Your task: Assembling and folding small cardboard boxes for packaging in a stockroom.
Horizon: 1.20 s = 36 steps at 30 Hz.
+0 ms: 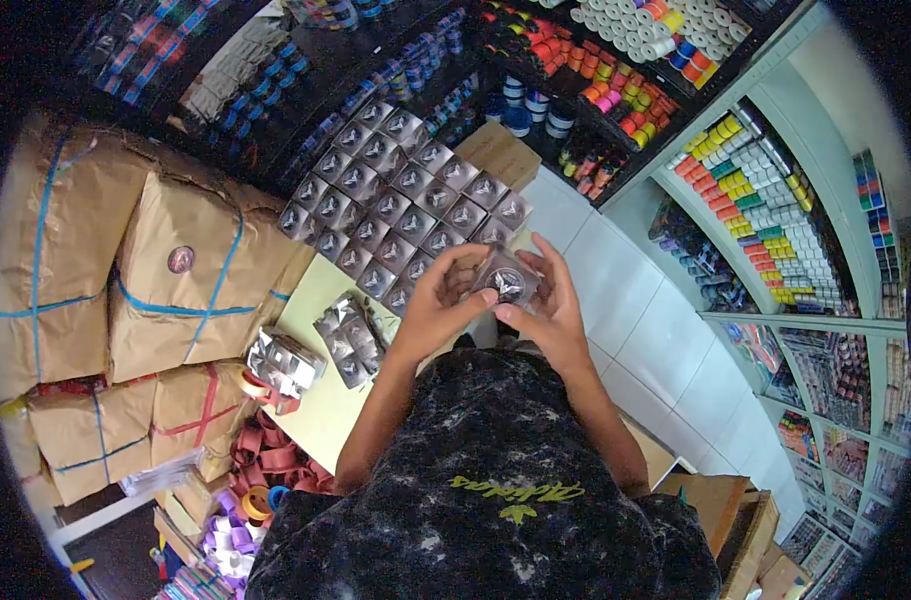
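Note:
Between my two hands, in front of my chest, is a small square box [505, 284] with a dark top and a pale emblem. My left hand [443, 300] grips its left side, thumb resting on the near edge. Around the right side curl the fingers of my right hand [549, 300], its thumb on the near edge too. Just beyond my hands, many matching small boxes [387, 205] stand in close rows on a pale yellow table [310, 415]. Left of my forearm lie a dark group of boxes [350, 340] and a silvery group [283, 362].
Large brown paper parcels [180, 265] tied with blue and red straps are stacked at the left. Reddish-brown rings [270, 450] lie below the table's left edge. A cardboard box [497, 155] stands beyond the rows. Shelves with coloured spools [750, 215] line the right, past a tiled floor [640, 320].

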{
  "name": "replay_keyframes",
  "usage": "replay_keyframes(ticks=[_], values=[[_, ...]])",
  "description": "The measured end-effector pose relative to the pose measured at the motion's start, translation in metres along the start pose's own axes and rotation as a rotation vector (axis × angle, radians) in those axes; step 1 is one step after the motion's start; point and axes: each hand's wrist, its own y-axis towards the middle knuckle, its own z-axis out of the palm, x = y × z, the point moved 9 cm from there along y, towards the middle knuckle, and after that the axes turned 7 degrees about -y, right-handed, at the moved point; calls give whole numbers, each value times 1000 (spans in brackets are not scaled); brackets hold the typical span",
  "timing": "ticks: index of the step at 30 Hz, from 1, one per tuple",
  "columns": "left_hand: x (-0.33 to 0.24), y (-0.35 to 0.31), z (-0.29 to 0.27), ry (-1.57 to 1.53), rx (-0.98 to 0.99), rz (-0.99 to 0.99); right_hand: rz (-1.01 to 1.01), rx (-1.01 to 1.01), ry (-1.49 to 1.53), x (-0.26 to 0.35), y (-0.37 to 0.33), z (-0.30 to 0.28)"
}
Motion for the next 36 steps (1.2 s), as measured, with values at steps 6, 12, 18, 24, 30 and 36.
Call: replay_keyframes(ticks=[6,12,18,24,30,36], values=[[-10,-5,-1,-32,-121,-68,7,4,1,-2,6,-3],[-11,-2,0,-69,-68,-36,34,135,98,2,9,10],[-8,3,-1,-82,-47,-48,68,136,117,3,12,9],[-7,6,-5,-106,-40,-52,75,155,124,6,15,10],[-10,7,-6,-104,-47,-35,98,156,145,4,20,12],[-7,5,-14,-129,-109,-32,138,172,124,-1,25,13]])
